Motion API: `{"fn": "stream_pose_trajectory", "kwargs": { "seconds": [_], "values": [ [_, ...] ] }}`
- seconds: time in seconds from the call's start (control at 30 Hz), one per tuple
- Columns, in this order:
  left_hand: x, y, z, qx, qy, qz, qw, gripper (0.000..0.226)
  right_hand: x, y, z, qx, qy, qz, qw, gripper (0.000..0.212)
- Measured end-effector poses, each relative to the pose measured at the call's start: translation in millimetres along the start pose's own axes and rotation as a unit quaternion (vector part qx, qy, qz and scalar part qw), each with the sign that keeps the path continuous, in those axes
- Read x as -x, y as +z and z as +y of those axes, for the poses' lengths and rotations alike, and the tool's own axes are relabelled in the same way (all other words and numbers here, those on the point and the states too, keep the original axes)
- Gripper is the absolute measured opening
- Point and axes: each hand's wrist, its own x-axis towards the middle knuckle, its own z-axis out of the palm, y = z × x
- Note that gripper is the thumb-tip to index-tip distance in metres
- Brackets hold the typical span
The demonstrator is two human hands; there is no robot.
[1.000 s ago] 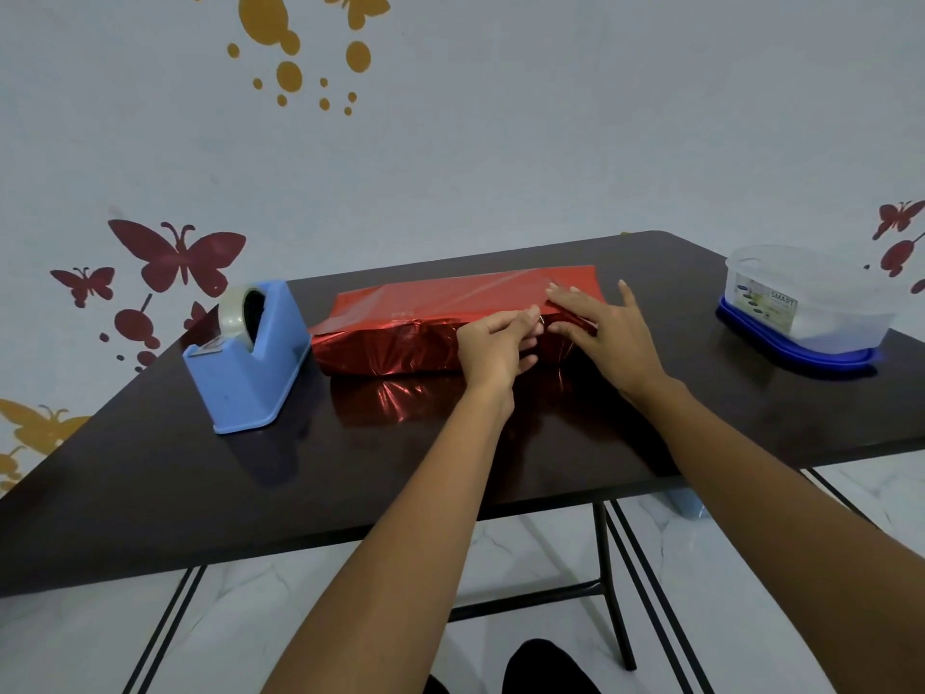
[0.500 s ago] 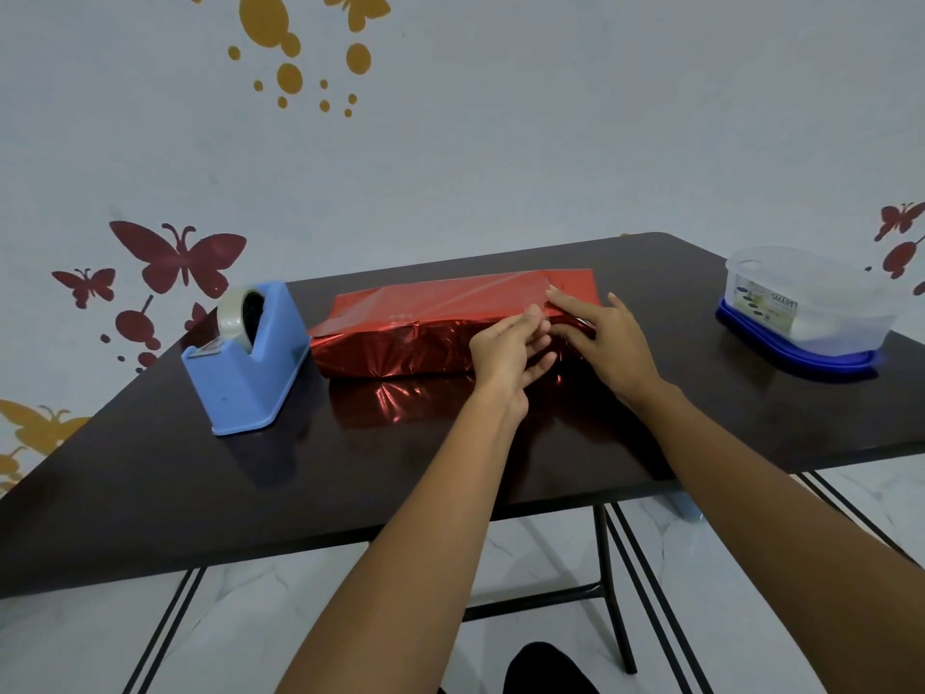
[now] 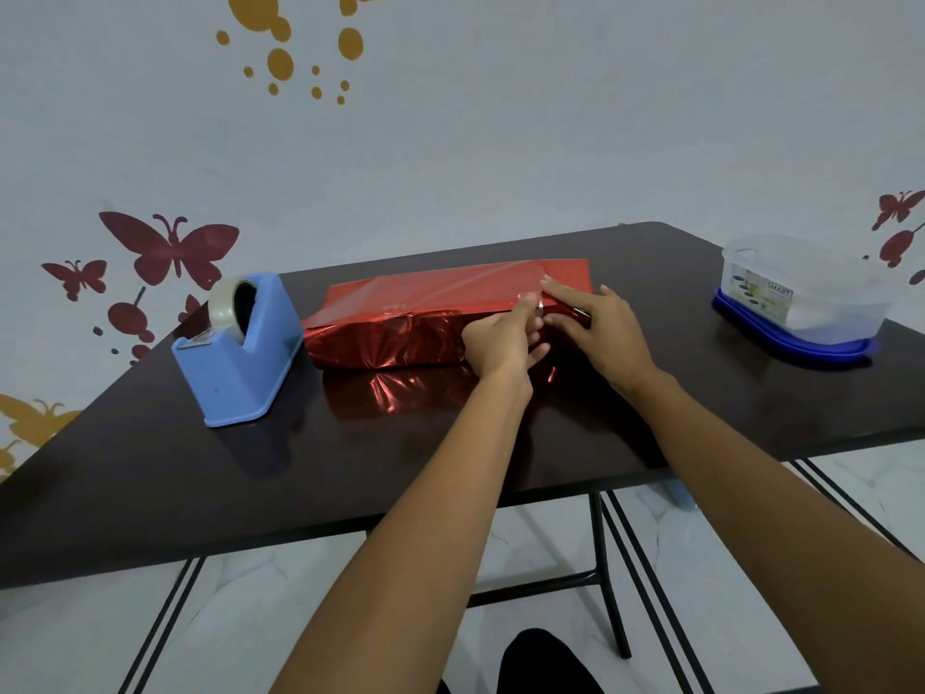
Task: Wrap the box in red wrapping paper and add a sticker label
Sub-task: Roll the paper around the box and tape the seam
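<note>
left hand (image 3: 500, 338) pinched paper (image 3: 390, 343) | right hand (image 3: 600, 328) flat on box (image 3: 440, 293), hiding its end | dispenser (image 3: 240, 353) 9 o'clock | tub (image 3: 801, 303) 3 o'clock

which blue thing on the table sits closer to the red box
The tape dispenser, right beside the box; the blue-based container stands apart at the right.
</note>
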Motion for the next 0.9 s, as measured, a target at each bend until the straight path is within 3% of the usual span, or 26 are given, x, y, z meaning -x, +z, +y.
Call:
{"fn": "stream_pose_trajectory", "kwargs": {
  "seconds": [0.57,0.73,0.9],
  "values": [
    [1.0,13.1,2.5,-0.081,0.025,0.098,0.992,0.026,-1.9,1.6,2.4,0.024,0.009,0.004,1.0,0.043],
    [0.8,10.9,-1.7,-0.063,0.02,0.067,0.996,0.027,-0.5,1.7,3.9,0.02,0.01,0.001,1.0,0.042],
    [2.2,-7.6,-7.3,0.0,0.006,-0.024,1.0,0.015,-0.6,-1.0,1.7,0.007,0.01,0.009,1.0,0.043]
  ]
}}
